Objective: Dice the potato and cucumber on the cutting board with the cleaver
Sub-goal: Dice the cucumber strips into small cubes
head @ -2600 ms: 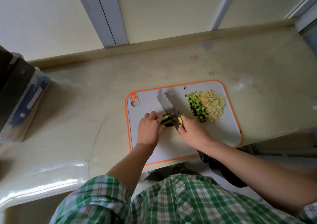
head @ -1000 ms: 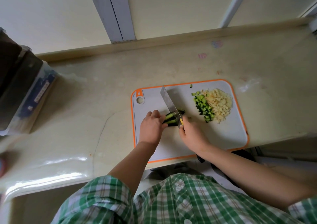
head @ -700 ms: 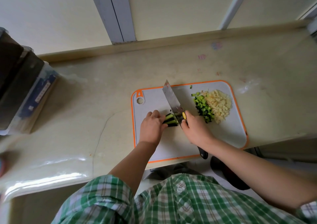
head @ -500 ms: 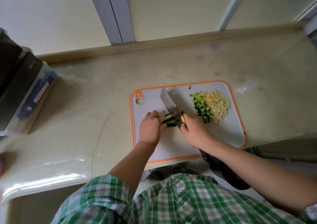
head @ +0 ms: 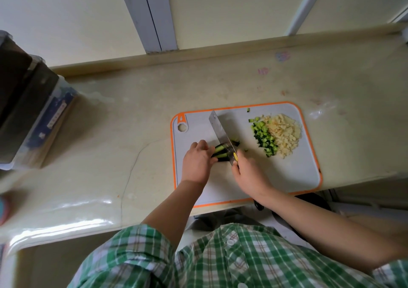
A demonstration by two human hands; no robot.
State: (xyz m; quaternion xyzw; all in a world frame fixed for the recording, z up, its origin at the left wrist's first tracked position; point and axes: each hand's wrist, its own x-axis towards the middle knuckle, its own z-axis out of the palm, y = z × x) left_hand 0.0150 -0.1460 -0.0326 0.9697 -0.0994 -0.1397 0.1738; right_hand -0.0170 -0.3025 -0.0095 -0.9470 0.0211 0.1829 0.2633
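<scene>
- head view, the only one: left hand (head: 197,161) curled over the left end of the cucumber strips (head: 220,154), gripping them. Probably pins the bundle so it cuts as one
- right hand (head: 249,173) wrapped round the cleaver (head: 220,133) handle, right at the heel of the blade. Handle mostly hidden under the palm, dark butt pokes out by the board's near edge
- blade runs near-to-far across the strips, edge down on them, flat just beside the left fingers, which likely act as the guide
- strips lie left-right in the middle of the cutting board (head: 304,173), so crosswise cuts give cubes
- diced cucumber (head: 263,138) and diced potato (head: 284,133) sit at the board's far right, the two piles touching, well apart from the blade. Keeps the cutting zone free
- counts: 1 board, 1 cleaver, 2 piles, 1 stray green bit (head: 248,110) at the far edge. Strips look like 3, but the hand hides part, so cannot be sure
- potato looks fully diced, cucumber partly done
</scene>
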